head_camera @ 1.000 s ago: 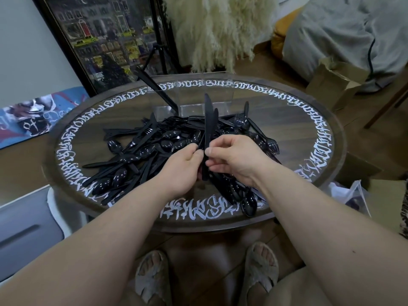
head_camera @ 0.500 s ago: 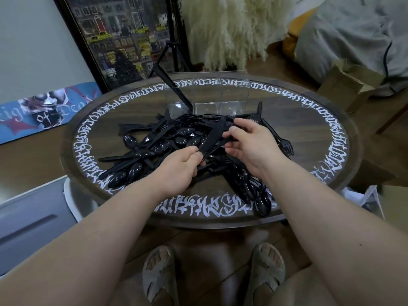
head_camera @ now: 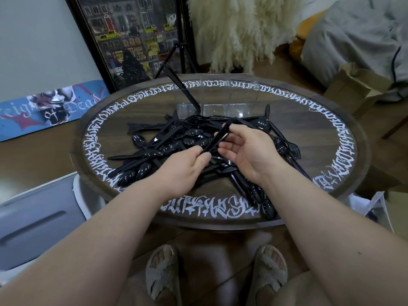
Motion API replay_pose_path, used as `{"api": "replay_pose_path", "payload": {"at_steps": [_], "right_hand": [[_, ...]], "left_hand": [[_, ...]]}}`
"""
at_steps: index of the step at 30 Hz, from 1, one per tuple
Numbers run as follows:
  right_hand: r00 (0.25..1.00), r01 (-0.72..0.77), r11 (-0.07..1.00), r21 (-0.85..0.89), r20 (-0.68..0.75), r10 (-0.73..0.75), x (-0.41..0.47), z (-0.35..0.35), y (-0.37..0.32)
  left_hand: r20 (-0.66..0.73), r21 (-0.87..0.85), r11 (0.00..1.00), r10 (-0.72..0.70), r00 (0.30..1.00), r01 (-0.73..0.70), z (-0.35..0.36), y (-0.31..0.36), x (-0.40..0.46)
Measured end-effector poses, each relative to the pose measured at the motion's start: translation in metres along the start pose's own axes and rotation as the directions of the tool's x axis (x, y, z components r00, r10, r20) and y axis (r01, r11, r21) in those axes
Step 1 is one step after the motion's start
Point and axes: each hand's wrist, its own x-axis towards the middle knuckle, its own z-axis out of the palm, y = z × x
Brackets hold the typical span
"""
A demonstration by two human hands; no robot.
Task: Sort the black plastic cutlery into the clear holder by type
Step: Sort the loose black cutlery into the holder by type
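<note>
A heap of black plastic cutlery [head_camera: 167, 149], spoons, forks and knives mixed, covers the middle of the round table [head_camera: 344, 138]. Above the heap I hold a small bundle of black knives [head_camera: 217, 140], tilted with its top toward the far right. My left hand [head_camera: 183, 168] pinches the bundle's lower end. My right hand [head_camera: 247, 151] curls its fingers round the upper part. The clear holder [head_camera: 229, 100] stands at the far side of the table behind the heap. One black knife [head_camera: 183, 89] leans in its left compartment; the other compartments look empty.
White lettering rings the wooden tabletop. A tripod, a framed picture and pampas grass stand behind the table. A cardboard box [head_camera: 357, 89] is at the far right, a plastic bag [head_camera: 375, 208] at the near right, a white drawer unit [head_camera: 37, 217] at the left.
The knife bundle has tipped from upright to a slant toward the far right. My right hand has slid from its lower end up along it. My left hand still pinches the bottom.
</note>
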Motion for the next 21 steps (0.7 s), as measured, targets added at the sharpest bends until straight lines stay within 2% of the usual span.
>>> {"api": "replay_pose_path", "payload": {"at_steps": [9, 13, 15, 18, 21], "right_hand": [[0.994, 0.072, 0.983, -0.171, 0.089, -0.058, -0.008, 0.028, -0.01], [0.98, 0.2, 0.932, -0.304, 0.071, -0.187, 0.005, 0.053, -0.038], [0.951, 0.301, 0.865, -0.401, 0.057, -0.304, 0.019, 0.064, -0.06], [0.857, 0.459, 0.682, -0.569, 0.083, -0.508, 0.047, 0.073, -0.096], [0.791, 0.529, 0.532, -0.661, 0.156, -0.591, 0.082, 0.081, -0.118]], "left_hand": [[-0.095, 0.036, 0.999, 0.007, 0.995, -0.004, -0.019, 0.004, -0.006], [-0.195, 0.095, 0.995, 0.02, 0.981, -0.001, -0.048, 0.014, 0.008], [-0.32, 0.107, 0.994, 0.003, 0.947, 0.033, -0.072, 0.014, 0.023], [-0.483, 0.046, 0.993, -0.075, 0.873, 0.111, -0.111, 0.006, 0.05], [-0.507, 0.012, 0.982, -0.155, 0.848, 0.186, -0.135, -0.009, 0.08]]}}
